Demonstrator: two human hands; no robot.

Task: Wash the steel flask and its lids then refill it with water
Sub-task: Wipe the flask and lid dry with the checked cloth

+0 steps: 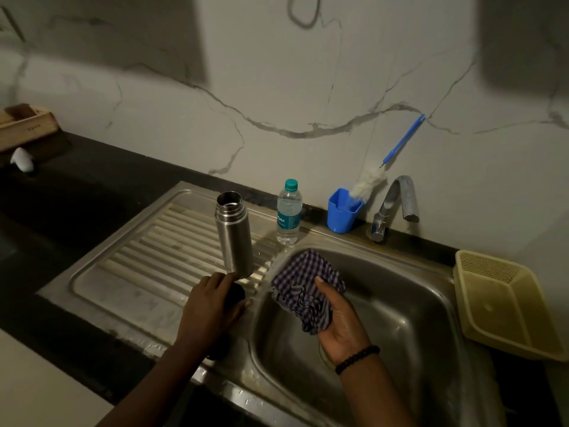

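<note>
The steel flask stands upright and uncapped on the ribbed drainboard left of the sink basin. Just in front of its base, my left hand rests over a dark round lid, fingers curled on it. My right hand is over the basin, gripping a crumpled blue-and-white checked cloth. A second dark object, possibly another lid, shows partly under my left forearm.
A plastic water bottle stands behind the flask. A blue cup holding a bottle brush sits by the tap. A yellow basket lies right of the basin. A wooden box is far left.
</note>
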